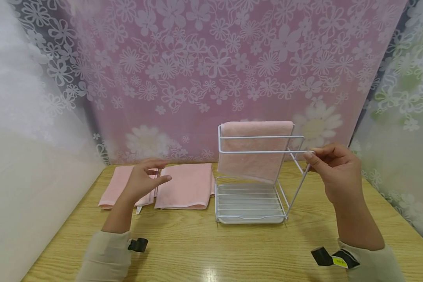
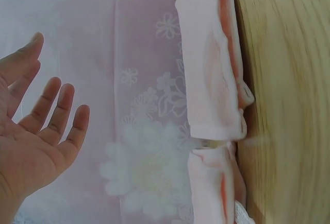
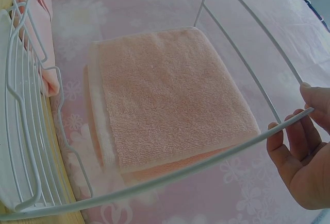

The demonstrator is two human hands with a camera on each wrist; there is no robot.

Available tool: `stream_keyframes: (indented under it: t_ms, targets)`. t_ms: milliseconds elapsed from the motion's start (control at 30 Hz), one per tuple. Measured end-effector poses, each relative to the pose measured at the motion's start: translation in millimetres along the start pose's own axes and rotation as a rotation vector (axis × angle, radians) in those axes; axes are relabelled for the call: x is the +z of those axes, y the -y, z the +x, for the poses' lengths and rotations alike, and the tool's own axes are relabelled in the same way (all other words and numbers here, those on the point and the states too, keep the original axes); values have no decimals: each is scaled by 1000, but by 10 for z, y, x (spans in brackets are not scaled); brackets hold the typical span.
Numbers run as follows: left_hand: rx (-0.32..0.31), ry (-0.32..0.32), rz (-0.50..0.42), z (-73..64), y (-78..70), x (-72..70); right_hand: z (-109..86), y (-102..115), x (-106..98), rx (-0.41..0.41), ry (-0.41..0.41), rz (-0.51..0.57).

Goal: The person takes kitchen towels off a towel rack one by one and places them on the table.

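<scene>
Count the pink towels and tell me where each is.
3: a hanging towel on the white wire rack, a folded towel on the table left of the rack, and another towel farther left, partly behind the left hand. Others may be hidden underneath.

Two white rails (image 1: pixel 257 152) before hanging towel (image 1: pixel 253 163)

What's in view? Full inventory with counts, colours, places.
table: 1, wood-toned, foreground
wire rack: 1, white, on table, right of centre
tray: 1, whitish, under rack's base wires
hung towel: 1, pink, over rack's rear bar
folded towels: at least 2, pink, left of rack
tag: 1, white, at leftmost towel
floral backdrop: 1, pink, behind table
wrist devices: 2, black, at cuffs
sleeves: 2, beige, forearms
left grip: 1, bare, near folded towels
right grip: 1, bare, holding rack
</scene>
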State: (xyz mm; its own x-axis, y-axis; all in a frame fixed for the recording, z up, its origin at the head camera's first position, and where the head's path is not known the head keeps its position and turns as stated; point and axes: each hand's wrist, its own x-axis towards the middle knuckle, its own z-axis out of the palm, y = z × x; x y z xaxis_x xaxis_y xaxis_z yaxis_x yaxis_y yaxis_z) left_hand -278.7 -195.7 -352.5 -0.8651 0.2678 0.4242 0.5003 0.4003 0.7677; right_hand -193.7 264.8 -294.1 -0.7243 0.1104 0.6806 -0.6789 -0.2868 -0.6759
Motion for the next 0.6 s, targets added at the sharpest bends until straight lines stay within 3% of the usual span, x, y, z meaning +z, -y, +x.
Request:
stream_keyframes:
  t_ms: [433, 600]
  targets:
    - [21, 32, 37, 42, -185, 146, 4, 2, 4, 3, -6, -7]
    - [66, 38, 48, 26, -391, 185, 4, -3, 0, 1, -7, -9]
